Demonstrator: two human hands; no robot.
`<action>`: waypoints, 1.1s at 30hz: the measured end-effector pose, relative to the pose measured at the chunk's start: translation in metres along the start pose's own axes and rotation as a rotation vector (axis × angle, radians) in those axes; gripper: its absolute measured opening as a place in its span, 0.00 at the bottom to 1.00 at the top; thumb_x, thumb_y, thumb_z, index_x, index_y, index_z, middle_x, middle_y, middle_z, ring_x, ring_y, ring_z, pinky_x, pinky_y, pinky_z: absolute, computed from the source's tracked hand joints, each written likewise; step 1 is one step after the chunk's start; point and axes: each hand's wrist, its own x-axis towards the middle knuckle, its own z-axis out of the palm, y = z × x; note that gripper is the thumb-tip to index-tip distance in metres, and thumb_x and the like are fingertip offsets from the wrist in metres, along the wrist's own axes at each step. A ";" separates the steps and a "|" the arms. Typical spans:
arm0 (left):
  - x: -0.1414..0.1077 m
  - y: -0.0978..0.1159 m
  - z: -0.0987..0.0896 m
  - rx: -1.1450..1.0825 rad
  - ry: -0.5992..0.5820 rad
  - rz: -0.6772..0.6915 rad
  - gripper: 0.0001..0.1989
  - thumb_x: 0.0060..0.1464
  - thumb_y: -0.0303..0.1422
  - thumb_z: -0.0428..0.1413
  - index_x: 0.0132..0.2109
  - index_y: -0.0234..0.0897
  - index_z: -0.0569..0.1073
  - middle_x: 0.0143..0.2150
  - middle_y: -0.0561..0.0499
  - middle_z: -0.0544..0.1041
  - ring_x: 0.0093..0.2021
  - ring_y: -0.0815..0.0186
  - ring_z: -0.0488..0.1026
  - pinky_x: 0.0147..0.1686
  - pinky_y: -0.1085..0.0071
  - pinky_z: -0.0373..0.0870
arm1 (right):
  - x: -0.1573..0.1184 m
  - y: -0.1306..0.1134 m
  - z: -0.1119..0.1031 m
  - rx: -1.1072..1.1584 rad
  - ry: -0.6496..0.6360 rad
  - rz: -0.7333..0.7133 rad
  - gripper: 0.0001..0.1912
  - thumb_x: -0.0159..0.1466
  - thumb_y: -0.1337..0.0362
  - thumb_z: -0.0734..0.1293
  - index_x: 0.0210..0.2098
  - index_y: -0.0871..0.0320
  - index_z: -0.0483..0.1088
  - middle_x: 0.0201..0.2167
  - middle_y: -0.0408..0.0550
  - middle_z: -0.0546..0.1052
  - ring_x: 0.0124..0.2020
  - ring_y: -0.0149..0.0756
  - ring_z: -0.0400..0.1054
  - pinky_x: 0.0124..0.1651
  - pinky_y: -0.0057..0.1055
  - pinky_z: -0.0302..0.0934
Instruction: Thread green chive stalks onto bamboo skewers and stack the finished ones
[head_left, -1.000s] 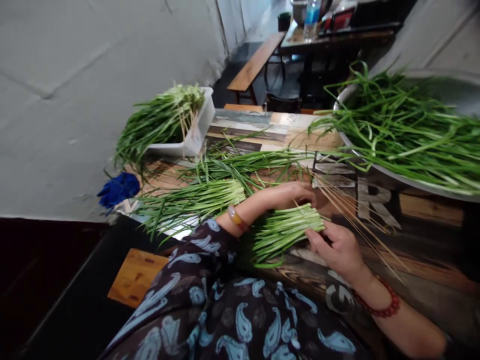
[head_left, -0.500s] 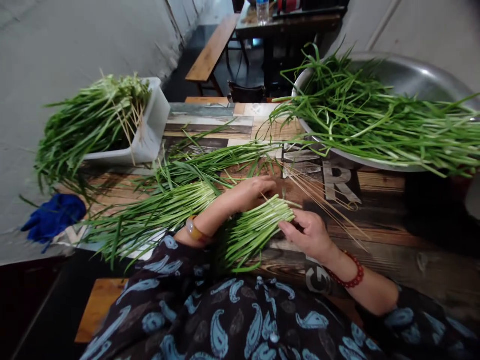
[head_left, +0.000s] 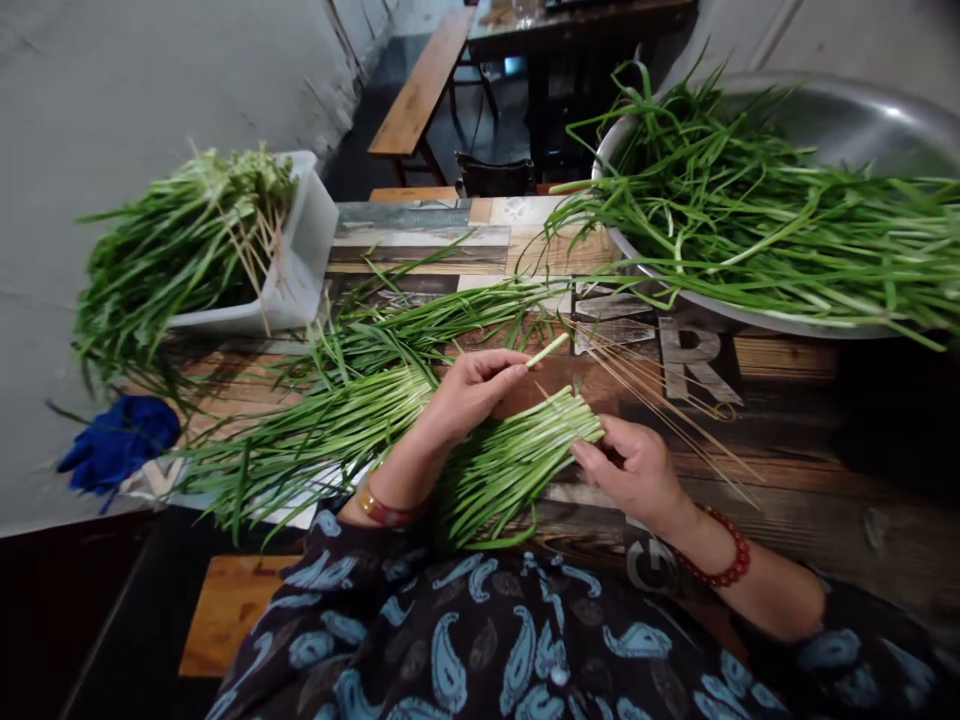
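Note:
Between the thumb and fingers of my left hand (head_left: 480, 392) is a garlic chive stalk (head_left: 549, 350), its pale cut end pointing up and right. My right hand (head_left: 634, 462) grips the lower right corner of a flat row of garlic chives (head_left: 517, 450), at the white ends. A thin skewer tip shows at the row's upper left, so the stalks look threaded side by side. Left of it, partly behind my left forearm, lies another row of chives (head_left: 352, 410). Loose chives (head_left: 457, 312) are spread just beyond my hands.
Several bare bamboo skewers (head_left: 660, 390) lie right of centre. A large metal basin (head_left: 862, 110) heaped with chives stands at the far right. At the left are a white plastic tub (head_left: 311, 240) of skewered chives and a blue glove (head_left: 124, 445). A wooden bench (head_left: 424, 90) is beyond the table.
My left hand has lifted and turned, and a chive stalk now shows in its fingers, raised off the row. My right hand keeps its grip on the row. The view has shifted slightly.

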 end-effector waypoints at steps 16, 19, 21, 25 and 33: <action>-0.006 0.001 0.003 -0.014 0.009 -0.002 0.14 0.55 0.40 0.59 0.39 0.34 0.83 0.33 0.49 0.80 0.31 0.67 0.73 0.31 0.74 0.67 | 0.002 0.001 -0.004 -0.033 -0.054 0.156 0.14 0.63 0.60 0.64 0.22 0.56 0.64 0.15 0.40 0.67 0.17 0.28 0.59 0.23 0.26 0.55; -0.007 0.002 0.004 -0.041 0.042 0.000 0.14 0.53 0.40 0.61 0.37 0.32 0.82 0.29 0.50 0.78 0.27 0.71 0.70 0.28 0.76 0.64 | 0.001 0.002 -0.004 -0.028 -0.048 0.168 0.14 0.63 0.60 0.64 0.22 0.56 0.64 0.15 0.39 0.67 0.17 0.28 0.58 0.23 0.26 0.54; -0.008 0.003 0.004 -0.053 0.051 0.006 0.14 0.52 0.40 0.62 0.35 0.31 0.81 0.27 0.51 0.77 0.25 0.73 0.67 0.26 0.77 0.62 | 0.001 0.002 -0.004 -0.033 -0.045 0.154 0.14 0.63 0.60 0.64 0.22 0.56 0.64 0.15 0.39 0.66 0.17 0.27 0.58 0.23 0.26 0.54; -0.008 0.004 0.006 -0.074 0.060 -0.001 0.14 0.52 0.40 0.62 0.35 0.30 0.80 0.26 0.51 0.76 0.24 0.74 0.65 0.24 0.77 0.60 | 0.002 0.001 -0.004 -0.054 -0.049 0.108 0.11 0.63 0.61 0.64 0.25 0.57 0.67 0.15 0.38 0.66 0.17 0.27 0.58 0.23 0.25 0.54; -0.008 0.005 0.006 -0.099 0.025 -0.037 0.14 0.52 0.40 0.62 0.34 0.30 0.80 0.28 0.50 0.77 0.26 0.73 0.68 0.27 0.77 0.63 | 0.003 0.001 -0.004 -0.092 -0.037 0.071 0.12 0.64 0.61 0.64 0.24 0.58 0.67 0.16 0.39 0.67 0.18 0.27 0.58 0.24 0.25 0.54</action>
